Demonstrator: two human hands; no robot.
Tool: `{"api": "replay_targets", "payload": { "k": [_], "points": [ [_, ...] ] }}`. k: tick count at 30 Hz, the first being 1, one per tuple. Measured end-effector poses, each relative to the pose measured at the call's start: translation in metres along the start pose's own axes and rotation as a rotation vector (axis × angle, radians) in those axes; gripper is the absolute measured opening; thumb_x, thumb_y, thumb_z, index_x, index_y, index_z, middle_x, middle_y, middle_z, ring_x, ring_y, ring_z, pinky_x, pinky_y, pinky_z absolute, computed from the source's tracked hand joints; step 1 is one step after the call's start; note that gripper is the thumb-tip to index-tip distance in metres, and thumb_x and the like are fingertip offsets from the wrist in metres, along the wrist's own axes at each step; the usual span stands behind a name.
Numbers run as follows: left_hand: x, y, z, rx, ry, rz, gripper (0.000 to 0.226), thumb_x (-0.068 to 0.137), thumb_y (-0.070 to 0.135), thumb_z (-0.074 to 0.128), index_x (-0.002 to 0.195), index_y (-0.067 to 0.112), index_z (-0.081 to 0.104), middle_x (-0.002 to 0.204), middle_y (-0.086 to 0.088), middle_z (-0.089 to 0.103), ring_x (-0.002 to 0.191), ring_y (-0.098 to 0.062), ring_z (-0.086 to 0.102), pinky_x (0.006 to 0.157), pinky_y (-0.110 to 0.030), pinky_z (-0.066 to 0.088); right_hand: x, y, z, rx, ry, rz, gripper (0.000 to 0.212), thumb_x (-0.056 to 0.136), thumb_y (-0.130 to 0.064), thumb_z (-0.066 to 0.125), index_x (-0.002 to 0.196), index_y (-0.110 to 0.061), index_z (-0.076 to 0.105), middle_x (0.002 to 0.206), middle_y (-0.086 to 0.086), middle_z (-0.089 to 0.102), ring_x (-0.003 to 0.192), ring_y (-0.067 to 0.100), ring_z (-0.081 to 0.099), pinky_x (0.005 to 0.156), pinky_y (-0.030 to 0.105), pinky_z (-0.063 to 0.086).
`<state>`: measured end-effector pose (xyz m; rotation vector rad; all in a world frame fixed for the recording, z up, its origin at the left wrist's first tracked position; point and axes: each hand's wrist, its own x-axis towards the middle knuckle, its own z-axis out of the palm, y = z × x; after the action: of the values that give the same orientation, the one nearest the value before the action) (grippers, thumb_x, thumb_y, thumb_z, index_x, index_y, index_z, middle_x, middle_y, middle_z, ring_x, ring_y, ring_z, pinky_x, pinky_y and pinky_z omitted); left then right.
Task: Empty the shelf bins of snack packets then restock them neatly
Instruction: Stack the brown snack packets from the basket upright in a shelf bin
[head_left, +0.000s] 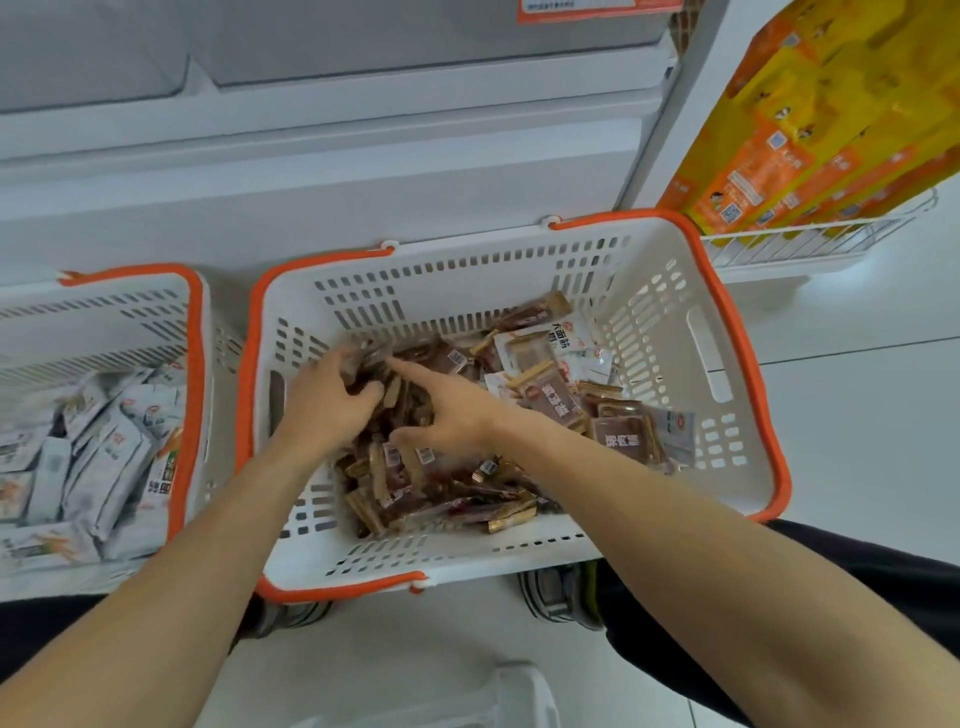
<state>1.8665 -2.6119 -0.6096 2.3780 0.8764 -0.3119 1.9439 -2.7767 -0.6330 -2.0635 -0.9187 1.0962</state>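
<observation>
Down on the pale floor, against the foot of a white shelf unit (363, 171), sits a white slotted basket (660, 312) with an orange rim, and both bare arms reach into it from the near side. Its bottom is heaped with brown snack packets (452, 488), mixed toward the far right corner with a few white-faced packets (569, 338). At the far left of the heap, the left hand (324, 400) has its fingers curled down over a small bunch of the brown packets, gripping them, though blur hides how many it holds. Just beside it, the right hand (457, 410) lies over the middle of the pile with its index finger stretched straight toward the left hand's bunch, the tip touching the packets there; its other fingers bend loosely onto the heap, and whether they pinch anything cannot be told. To the left, well apart from the hands, a second white basket (104, 312) with the same orange rim holds white and grey snack packets (104, 457). Up at the right, yellow and orange boxes (810, 130) stand tilted on a white wire shelf (810, 241). Two shoes (556, 597) show on the floor below the basket's near edge.
</observation>
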Motion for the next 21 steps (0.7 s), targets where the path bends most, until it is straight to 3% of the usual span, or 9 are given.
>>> {"api": "replay_targets", "payload": {
  "k": [3,5,7,9,10,12,14,16,21],
  "points": [
    [-0.002,-0.012,0.009,0.146,-0.122,0.083,0.071,0.088,0.039,0.070,0.150,0.022,0.038,0.151,-0.015,0.037,0.133,-0.034,0.042,0.110,-0.043,0.037,-0.007,0.023,-0.024,0.020,0.236,0.101,0.068,0.091,-0.033,0.070,0.151,-0.027,0.040,0.129,0.001,0.063,0.105,0.015,0.063,0.100,0.039,0.053],
    [-0.004,-0.018,0.017,0.131,-0.170,0.117,0.079,0.086,0.038,0.073,0.153,0.026,0.032,0.157,-0.013,0.026,0.137,-0.033,0.038,0.112,-0.042,0.036,-0.012,0.046,-0.047,-0.055,0.310,0.244,0.069,0.086,-0.042,0.075,0.146,-0.027,0.045,0.132,0.002,0.062,0.117,0.019,0.059,0.103,0.038,0.049],
    [-0.006,-0.021,0.025,0.141,-0.209,0.123,0.083,0.085,0.036,0.075,0.154,0.028,0.028,0.159,-0.011,0.019,0.141,-0.032,0.033,0.114,-0.042,0.034,-0.018,0.072,-0.059,-0.223,0.210,0.449,0.097,0.073,-0.062,0.078,0.153,-0.033,0.032,0.153,0.010,0.042,0.144,0.034,0.036,0.114,0.050,0.038],
    [-0.008,-0.018,0.034,0.148,-0.135,0.143,0.080,0.084,0.034,0.074,0.152,0.028,0.032,0.158,-0.010,0.019,0.144,-0.034,0.026,0.118,-0.049,0.028,-0.023,0.090,-0.058,-0.291,0.075,0.573,0.121,0.061,-0.072,0.081,0.157,-0.041,0.014,0.166,0.012,0.008,0.152,0.043,0.005,0.119,0.062,0.024],
    [-0.009,-0.014,0.038,0.122,-0.065,0.162,0.075,0.084,0.032,0.073,0.149,0.026,0.037,0.157,-0.009,0.022,0.145,-0.033,0.022,0.119,-0.051,0.024,-0.025,0.093,-0.053,-0.286,0.034,0.602,0.125,0.060,-0.071,0.083,0.156,-0.043,0.009,0.167,0.012,-0.001,0.152,0.045,0.002,0.118,0.064,0.023],
    [-0.010,-0.001,0.047,0.045,0.032,0.247,0.064,0.084,0.025,0.070,0.144,0.022,0.047,0.153,-0.006,0.030,0.146,-0.027,0.018,0.122,-0.049,0.014,-0.025,0.091,-0.040,-0.294,0.080,0.612,0.120,0.062,-0.062,0.086,0.155,-0.039,0.014,0.164,0.014,0.011,0.147,0.046,0.022,0.112,0.061,0.036],
    [-0.010,0.014,0.057,-0.019,0.042,0.365,0.056,0.086,0.022,0.068,0.140,0.019,0.053,0.149,-0.004,0.038,0.144,-0.022,0.023,0.123,-0.048,0.016,-0.022,0.079,-0.031,-0.297,0.216,0.544,0.098,0.068,-0.045,0.089,0.148,-0.029,0.035,0.146,0.012,0.043,0.127,0.038,0.051,0.101,0.052,0.051],
    [-0.009,0.027,0.068,-0.039,0.007,0.442,0.056,0.089,0.028,0.068,0.141,0.018,0.051,0.148,-0.002,0.040,0.144,-0.021,0.026,0.123,-0.045,0.020,-0.017,0.069,-0.024,-0.256,0.244,0.425,0.078,0.075,-0.029,0.084,0.142,-0.024,0.047,0.133,0.008,0.053,0.115,0.031,0.060,0.097,0.044,0.053],
    [0.005,0.039,0.091,0.030,-0.179,0.508,0.081,0.093,0.045,0.065,0.158,0.020,0.023,0.165,-0.004,0.018,0.152,-0.023,0.013,0.124,-0.044,0.015,-0.017,0.069,-0.044,0.094,-0.029,0.327,0.111,0.067,-0.015,0.088,0.157,-0.028,0.024,0.149,0.002,0.048,0.121,0.028,0.060,0.100,0.047,0.053]
  ]
}}
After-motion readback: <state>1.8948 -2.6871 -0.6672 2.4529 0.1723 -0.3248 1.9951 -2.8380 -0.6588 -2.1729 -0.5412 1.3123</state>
